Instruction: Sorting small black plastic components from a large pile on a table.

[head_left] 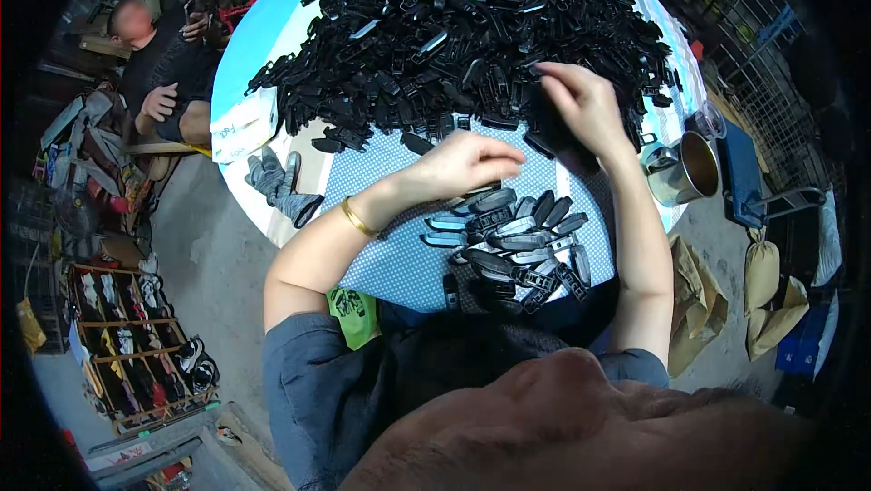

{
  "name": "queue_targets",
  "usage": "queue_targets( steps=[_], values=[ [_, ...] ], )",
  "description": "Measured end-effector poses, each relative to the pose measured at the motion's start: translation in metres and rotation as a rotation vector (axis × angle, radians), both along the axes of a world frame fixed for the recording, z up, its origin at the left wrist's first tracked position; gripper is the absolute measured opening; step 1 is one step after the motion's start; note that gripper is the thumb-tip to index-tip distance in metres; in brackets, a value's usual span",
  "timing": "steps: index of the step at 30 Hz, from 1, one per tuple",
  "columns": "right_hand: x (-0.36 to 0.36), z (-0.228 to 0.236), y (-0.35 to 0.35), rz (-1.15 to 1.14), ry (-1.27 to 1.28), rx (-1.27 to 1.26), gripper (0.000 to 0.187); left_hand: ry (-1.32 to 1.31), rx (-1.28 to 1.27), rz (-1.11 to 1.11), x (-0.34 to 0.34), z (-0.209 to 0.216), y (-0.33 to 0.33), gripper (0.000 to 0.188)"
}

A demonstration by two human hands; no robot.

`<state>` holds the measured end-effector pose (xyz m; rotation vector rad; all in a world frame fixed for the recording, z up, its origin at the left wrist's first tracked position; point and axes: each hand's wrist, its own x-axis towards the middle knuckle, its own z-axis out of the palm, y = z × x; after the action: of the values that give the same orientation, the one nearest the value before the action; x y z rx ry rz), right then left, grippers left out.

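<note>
Head view: black plastic casings (435,64) lie heaped across the surface (381,260), a smaller pile (519,241) nearer; right hand (585,108) at the heap's edge, left hand (458,164) near the pile, fingers bent, any pinch impossible to tell.

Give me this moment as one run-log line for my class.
left hand: near smaller pile | right hand: at large black heap | grip: unclear, both | at left: grey glove | at right: metal cup
</note>
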<state>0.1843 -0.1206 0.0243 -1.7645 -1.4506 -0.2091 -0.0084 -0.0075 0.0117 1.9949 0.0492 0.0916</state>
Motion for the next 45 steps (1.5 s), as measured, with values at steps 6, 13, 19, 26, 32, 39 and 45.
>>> queue_targets(
  steps=[6, 13, 19, 26, 32, 39, 45],
  values=[
    [-0.024, -0.01, 0.009, 0.138, -0.296, -0.196, 0.039, -0.395, 0.646, 0.287, 0.015, -0.018, 0.021, 0.024],
    [-0.021, -0.008, 0.008, 0.135, -0.243, -0.301, 0.035, -0.282, 0.8, 0.289, 0.025, -0.024, 0.008, 0.022],
    [-0.017, -0.012, 0.01, 0.095, -0.34, -0.155, 0.026, -0.32, 0.801, 0.325, 0.025, -0.031, 0.011, 0.016],
    [-0.025, -0.012, 0.015, 0.095, -0.209, 0.246, 0.026, -0.252, -0.21, 0.547, 0.025, -0.028, 0.026, 0.016],
    [-0.052, -0.015, 0.013, 0.189, 0.228, 0.091, 0.03, -0.257, -0.342, 0.503, 0.024, -0.027, 0.024, 0.017],
    [-0.058, -0.02, 0.015, 0.166, 0.189, 0.128, 0.033, -0.243, -0.251, 0.598, 0.022, -0.029, 0.019, 0.021],
    [-0.059, -0.018, 0.012, 0.124, -0.092, 0.206, 0.029, -0.398, -0.504, 0.533, 0.019, -0.023, -0.003, 0.027]
  ],
)
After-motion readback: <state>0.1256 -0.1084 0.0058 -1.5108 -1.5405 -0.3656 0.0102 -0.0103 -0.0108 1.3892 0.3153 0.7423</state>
